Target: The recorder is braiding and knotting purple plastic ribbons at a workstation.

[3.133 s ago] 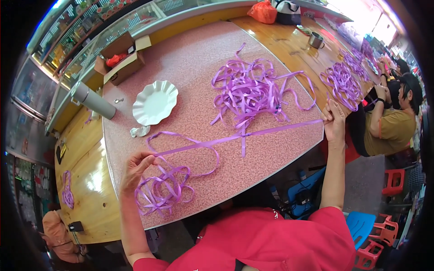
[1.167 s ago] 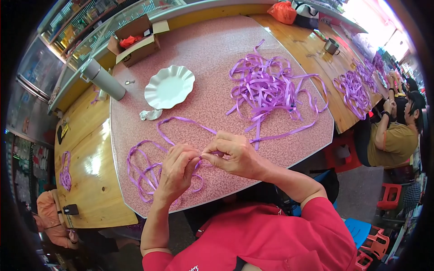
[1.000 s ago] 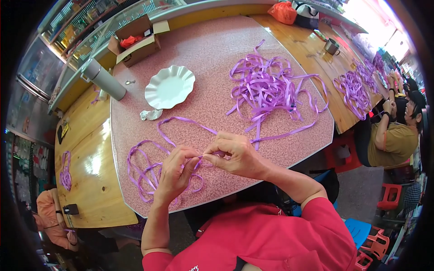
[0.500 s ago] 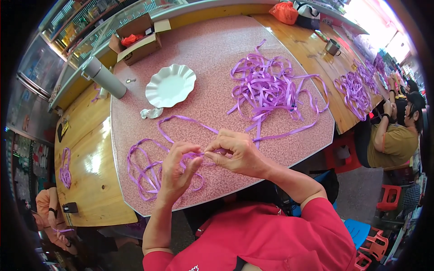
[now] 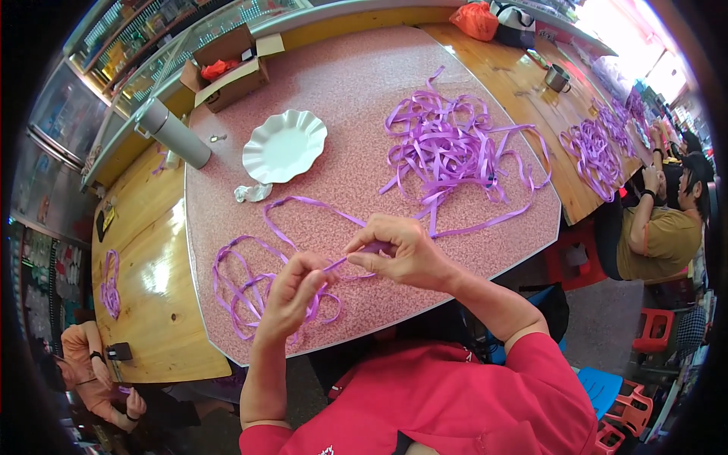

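Note:
A purple ribbon (image 5: 335,265) is stretched in a short span between my two hands, above the near part of the pink table. My left hand (image 5: 292,292) pinches it on one side, fingers closed. On the other side my right hand (image 5: 398,250) grips it between thumb and forefinger, slightly higher. Loose loops of purple ribbon (image 5: 246,282) lie on the tabletop beside and beyond my left hand. A large tangled heap of purple ribbon (image 5: 444,144) sits farther off to the right, with one strand trailing toward my right hand.
A scalloped white plate (image 5: 285,146), crumpled tissue (image 5: 252,192), grey flask (image 5: 176,135) and open cardboard box (image 5: 231,72) stand on the far left of the pink table (image 5: 356,83). More ribbon (image 5: 595,155) and a metal mug (image 5: 557,78) lie right. People sit at both sides.
My hands have moved apart, the left shifting left and slightly down, so more ribbon shows between them. The person at the lower left has moved their hands.

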